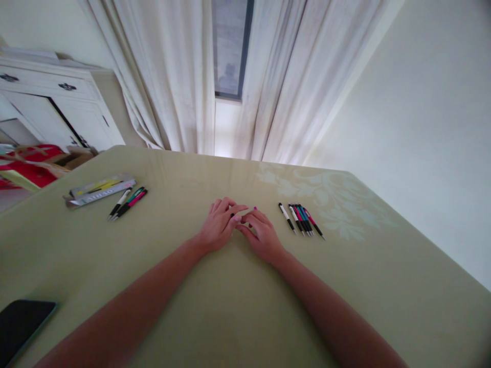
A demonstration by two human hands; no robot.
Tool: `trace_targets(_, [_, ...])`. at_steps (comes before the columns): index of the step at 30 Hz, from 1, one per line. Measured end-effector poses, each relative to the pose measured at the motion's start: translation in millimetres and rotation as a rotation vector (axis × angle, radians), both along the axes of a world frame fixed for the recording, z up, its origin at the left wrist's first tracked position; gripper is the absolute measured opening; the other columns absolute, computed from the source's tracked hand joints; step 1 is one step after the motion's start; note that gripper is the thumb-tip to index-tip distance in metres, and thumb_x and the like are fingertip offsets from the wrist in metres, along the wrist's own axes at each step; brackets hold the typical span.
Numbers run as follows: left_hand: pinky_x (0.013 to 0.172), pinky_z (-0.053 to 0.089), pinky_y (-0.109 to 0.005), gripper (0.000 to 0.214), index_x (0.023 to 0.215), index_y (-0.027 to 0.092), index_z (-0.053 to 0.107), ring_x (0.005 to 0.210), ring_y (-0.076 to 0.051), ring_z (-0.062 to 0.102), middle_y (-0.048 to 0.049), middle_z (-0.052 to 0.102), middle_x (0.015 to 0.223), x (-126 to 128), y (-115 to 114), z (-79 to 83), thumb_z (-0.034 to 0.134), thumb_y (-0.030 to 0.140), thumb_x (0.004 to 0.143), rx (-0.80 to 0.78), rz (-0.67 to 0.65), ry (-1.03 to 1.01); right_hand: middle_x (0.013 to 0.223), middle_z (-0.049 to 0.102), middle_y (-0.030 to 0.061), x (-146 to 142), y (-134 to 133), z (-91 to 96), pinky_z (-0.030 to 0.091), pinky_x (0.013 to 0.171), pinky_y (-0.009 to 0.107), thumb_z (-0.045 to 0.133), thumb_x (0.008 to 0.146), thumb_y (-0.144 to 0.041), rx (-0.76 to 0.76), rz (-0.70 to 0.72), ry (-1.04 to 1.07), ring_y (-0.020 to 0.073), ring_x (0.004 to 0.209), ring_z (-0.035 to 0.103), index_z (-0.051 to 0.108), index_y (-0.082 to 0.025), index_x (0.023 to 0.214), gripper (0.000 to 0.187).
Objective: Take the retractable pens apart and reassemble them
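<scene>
Black rounded tip [232, 215] in left hand [218, 226], pink tip [255, 208] in curled right hand [264, 236]

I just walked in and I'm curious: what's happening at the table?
A person's left hand and right hand meet over the table, seemingly holding something small. A dark bit and a pink bit show, but fingers hide the rest. A row of pens lies to the right; three more pens lie left, beside a box.
</scene>
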State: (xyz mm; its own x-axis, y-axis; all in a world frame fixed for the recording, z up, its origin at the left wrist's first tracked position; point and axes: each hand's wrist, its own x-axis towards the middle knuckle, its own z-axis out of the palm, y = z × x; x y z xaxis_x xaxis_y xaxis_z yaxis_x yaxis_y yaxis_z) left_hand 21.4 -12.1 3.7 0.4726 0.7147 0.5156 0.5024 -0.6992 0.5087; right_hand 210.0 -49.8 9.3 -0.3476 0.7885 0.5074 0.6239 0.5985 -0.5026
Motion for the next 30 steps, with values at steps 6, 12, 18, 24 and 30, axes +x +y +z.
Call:
trace_targets(6, [0.099,0.039,-0.046,0.048,0.137,0.027,0.06,0.108,-0.026,0.052,-0.0094,0.06,0.116,2,3,-1.4,0.027,0.044,0.107,-0.073,-0.01,-0.011,0.093,0.07,0.0035,0,0,-1.7,0.032,0.117,0.046,0.056,0.099,-0.027,0.01,0.028,0.019,0.0188,0.095,0.065,0.066,-0.023,0.096,0.012])
trace_targets(12, [0.099,0.039,-0.045,0.051,0.137,0.027,0.06,0.107,-0.025,0.053,-0.0087,0.063,0.119,2,1,2.8,0.023,0.044,0.107,-0.109,-0.022,-0.017,0.092,0.07,0.0028,-1,0,-0.4,0.032,0.116,0.045,0.058,0.098,-0.029,-0.004,0.014,-0.003,0.0185,0.094,0.065,0.066,-0.023,0.096,0.011])
trace_targets(18, [0.101,0.039,-0.045,0.052,0.142,0.025,0.055,0.107,-0.025,0.056,-0.0089,0.065,0.116,1,-3,9.7,0.021,0.044,0.107,-0.112,-0.016,-0.018,0.086,0.068,0.0026,-2,-2,0.0,0.04,0.106,0.04,0.058,0.091,-0.025,0.017,-0.119,-0.051,0.0191,0.085,0.062,0.063,-0.022,0.088,0.006])
trace_targets(24, [0.086,0.047,-0.036,0.052,0.113,0.017,0.065,0.09,-0.021,0.061,-0.0067,0.064,0.09,-3,14,0.8,0.024,0.048,0.107,-0.126,0.275,-0.379,0.089,0.067,0.0076,-2,1,-3.9,0.039,0.084,0.037,0.059,0.083,-0.021,0.028,-0.47,-0.191,0.0244,0.09,0.059,0.061,-0.021,0.084,0.002])
trace_targets(30, [0.072,0.046,-0.03,0.049,0.105,0.018,0.066,0.077,-0.017,0.059,-0.0038,0.061,0.083,-4,18,-1.9,0.028,0.049,0.107,-0.22,0.337,-0.447,0.093,0.067,0.0097,-5,0,-4.8,0.035,0.085,0.041,0.063,0.084,-0.028,-0.036,-0.553,-0.387,0.0282,0.094,0.058,0.059,-0.021,0.082,0.008])
